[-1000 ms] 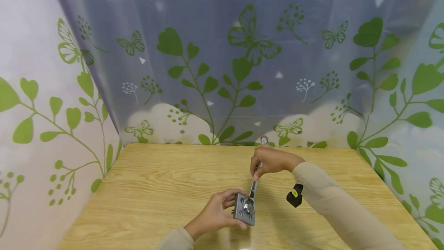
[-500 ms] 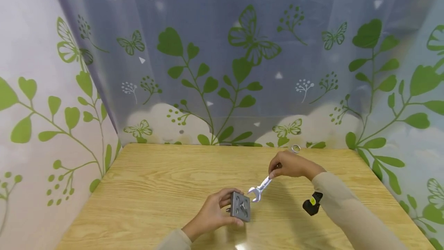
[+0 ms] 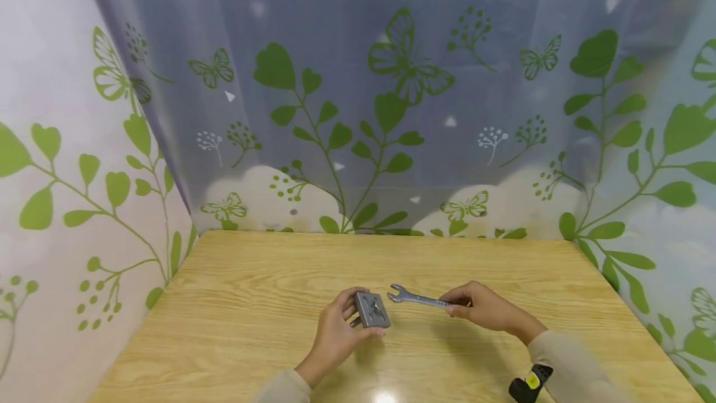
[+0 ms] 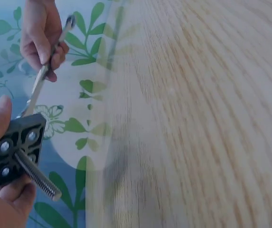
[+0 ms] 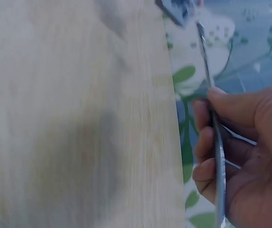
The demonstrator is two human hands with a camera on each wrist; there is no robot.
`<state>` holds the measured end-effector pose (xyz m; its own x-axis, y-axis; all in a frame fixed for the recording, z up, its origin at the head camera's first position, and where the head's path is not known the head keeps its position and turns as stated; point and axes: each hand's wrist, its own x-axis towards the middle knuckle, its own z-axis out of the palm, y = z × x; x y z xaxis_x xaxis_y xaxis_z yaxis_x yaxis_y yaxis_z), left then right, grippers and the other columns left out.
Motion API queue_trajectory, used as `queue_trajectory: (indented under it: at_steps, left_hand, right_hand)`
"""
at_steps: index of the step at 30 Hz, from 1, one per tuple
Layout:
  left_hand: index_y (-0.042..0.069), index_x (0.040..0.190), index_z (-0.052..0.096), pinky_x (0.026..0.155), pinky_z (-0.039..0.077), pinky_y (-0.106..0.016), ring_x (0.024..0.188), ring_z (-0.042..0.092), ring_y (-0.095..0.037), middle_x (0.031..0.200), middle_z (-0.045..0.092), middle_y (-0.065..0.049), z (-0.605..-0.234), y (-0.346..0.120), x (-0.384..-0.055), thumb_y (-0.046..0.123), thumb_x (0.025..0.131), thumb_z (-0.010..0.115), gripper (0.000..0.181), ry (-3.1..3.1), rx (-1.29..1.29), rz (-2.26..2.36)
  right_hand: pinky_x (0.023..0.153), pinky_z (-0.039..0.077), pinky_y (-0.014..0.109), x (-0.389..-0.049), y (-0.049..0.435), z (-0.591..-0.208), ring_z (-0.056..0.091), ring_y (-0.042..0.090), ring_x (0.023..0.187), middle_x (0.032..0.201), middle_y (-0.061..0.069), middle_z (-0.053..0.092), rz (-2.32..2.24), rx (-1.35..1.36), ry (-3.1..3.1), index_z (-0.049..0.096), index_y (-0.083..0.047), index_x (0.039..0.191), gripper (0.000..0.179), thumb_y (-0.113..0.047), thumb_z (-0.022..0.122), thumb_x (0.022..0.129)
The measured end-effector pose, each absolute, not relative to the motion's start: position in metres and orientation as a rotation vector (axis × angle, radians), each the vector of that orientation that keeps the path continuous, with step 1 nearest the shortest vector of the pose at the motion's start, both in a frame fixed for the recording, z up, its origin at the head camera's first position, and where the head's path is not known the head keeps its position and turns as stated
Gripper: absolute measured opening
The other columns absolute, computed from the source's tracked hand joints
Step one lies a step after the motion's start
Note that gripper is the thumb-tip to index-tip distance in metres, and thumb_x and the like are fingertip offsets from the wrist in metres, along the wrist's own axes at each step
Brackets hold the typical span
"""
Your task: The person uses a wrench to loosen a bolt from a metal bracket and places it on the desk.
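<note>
My left hand point(image 3: 334, 338) grips a square grey metal plate point(image 3: 373, 310) by its edges, thumb below and fingers above. Several holes dot the plate around a central bolt. In the left wrist view a threaded bolt point(image 4: 40, 176) sticks out from the plate's other face. My right hand point(image 3: 485, 310) pinches a combination wrench point(image 3: 421, 299) by its shank between thumb and fingers. The wrench's open end points left at the plate, with a small gap between them in the head view. In the right wrist view the shank point(image 5: 219, 152) runs along the palm.
Both hands are above a wood-grain table point(image 3: 252, 291). Behind it hangs a blue-grey curtain point(image 3: 335, 79) with green leaves and butterflies, and similar patterned sheets flank both sides. A black wrist camera point(image 3: 527, 384) hangs at the right sleeve.
The wrench's open end was at the plate's centre; it has come away to the right and swung nearly level. My left hand has shifted slightly up and left with the plate.
</note>
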<state>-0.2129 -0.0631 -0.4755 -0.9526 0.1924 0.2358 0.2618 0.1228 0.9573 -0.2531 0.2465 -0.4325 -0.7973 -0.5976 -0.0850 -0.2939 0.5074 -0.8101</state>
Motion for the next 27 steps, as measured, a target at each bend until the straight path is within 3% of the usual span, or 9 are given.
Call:
queue_trajectory:
  at_steps: [3, 7, 10, 14, 21, 27]
  left_hand:
    - [-0.002, 0.129, 0.051, 0.092, 0.052, -0.037, 0.120, 0.055, -0.040, 0.130, 0.055, -0.027, -0.475, -0.063, -0.214, 0.015, 0.062, 0.088, 0.078, -2.310, -0.393, -1.948]
    - [-0.003, 0.129, 0.050, 0.093, 0.051, -0.036, 0.122, 0.051, -0.042, 0.131, 0.054, -0.028, -0.475, -0.063, -0.215, 0.014, 0.062, 0.088, 0.079, -2.272, -0.321, -1.964]
    - [-0.001, 0.128, 0.051, 0.092, 0.052, -0.035, 0.123, 0.051, -0.041, 0.131, 0.054, -0.027, -0.475, -0.064, -0.215, 0.012, 0.062, 0.089, 0.077, -2.246, -0.285, -1.987]
    - [-0.001, 0.127, 0.052, 0.092, 0.052, -0.036, 0.122, 0.051, -0.042, 0.131, 0.054, -0.027, -0.475, -0.064, -0.215, 0.013, 0.062, 0.089, 0.077, -2.228, -0.285, -1.972]
    - [-0.004, 0.129, 0.049, 0.093, 0.051, -0.038, 0.122, 0.051, -0.043, 0.132, 0.052, -0.028, -0.474, -0.059, -0.214, 0.011, 0.061, 0.088, 0.080, -2.208, -0.287, -1.893]
    - [-0.007, 0.127, 0.049, 0.093, 0.051, -0.045, 0.118, 0.053, -0.045, 0.129, 0.054, -0.029, -0.472, -0.055, -0.210, 0.001, 0.061, 0.086, 0.076, -2.228, -0.244, -1.825]
  right_hand:
    - [0.066, 0.056, 0.034, -0.237, 0.236, -0.432, 0.064, 0.022, 0.080, 0.100, 0.019, 0.067, -1.240, -0.732, 2.421, 0.060, 0.008, 0.122, 0.037, -0.019, 0.056, 0.098]
    - [0.053, 0.048, 0.025, -0.217, 0.219, -0.431, 0.055, 0.012, 0.064, 0.090, 0.012, 0.066, -1.294, -0.717, 2.470, 0.060, 0.007, 0.122, 0.036, -0.019, 0.055, 0.098]
    - [0.052, 0.045, 0.022, -0.203, 0.205, -0.434, 0.057, 0.011, 0.066, 0.097, 0.014, 0.067, -1.354, -0.672, 2.491, 0.061, 0.006, 0.122, 0.036, -0.020, 0.055, 0.098]
    - [0.057, 0.052, 0.023, -0.186, 0.190, -0.441, 0.063, 0.016, 0.072, 0.105, 0.020, 0.067, -1.435, -0.608, 2.518, 0.060, 0.009, 0.121, 0.038, -0.021, 0.056, 0.098]
    - [0.045, 0.045, 0.019, -0.168, 0.166, -0.451, 0.053, 0.008, 0.054, 0.089, 0.012, 0.065, -1.473, -0.496, 2.610, 0.059, 0.013, 0.119, 0.038, -0.019, 0.057, 0.097]
    - [0.056, 0.052, 0.019, -0.159, 0.151, -0.457, 0.061, 0.017, 0.069, 0.090, 0.014, 0.067, -1.555, -0.443, 2.627, 0.060, 0.014, 0.115, 0.038, -0.018, 0.058, 0.096]
